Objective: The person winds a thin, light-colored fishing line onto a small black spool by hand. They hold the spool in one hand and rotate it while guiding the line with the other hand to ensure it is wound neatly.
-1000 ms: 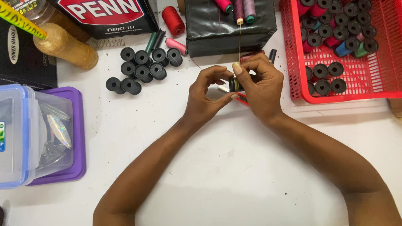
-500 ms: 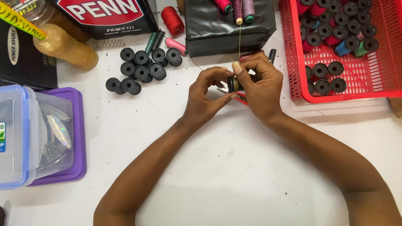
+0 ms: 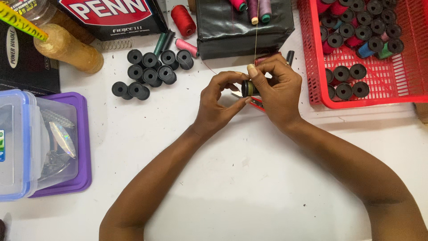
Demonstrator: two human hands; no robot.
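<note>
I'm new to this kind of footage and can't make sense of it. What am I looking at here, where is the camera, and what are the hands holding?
There is no machine here: a person works with bare hands, filmed by a camera on their head looking down at a white table. The left hand and the right hand meet around a small black spool wound with yellowish thread. A thin thread runs from it up to the cones of thread on a black box. A group of empty black spools lies left of the hands, and a red basket of more spools, some with coloured thread, sits to the right. At the far left stands a clear plastic container on a purple lid. Something red and white lies under the hands; I cannot tell what.
</note>
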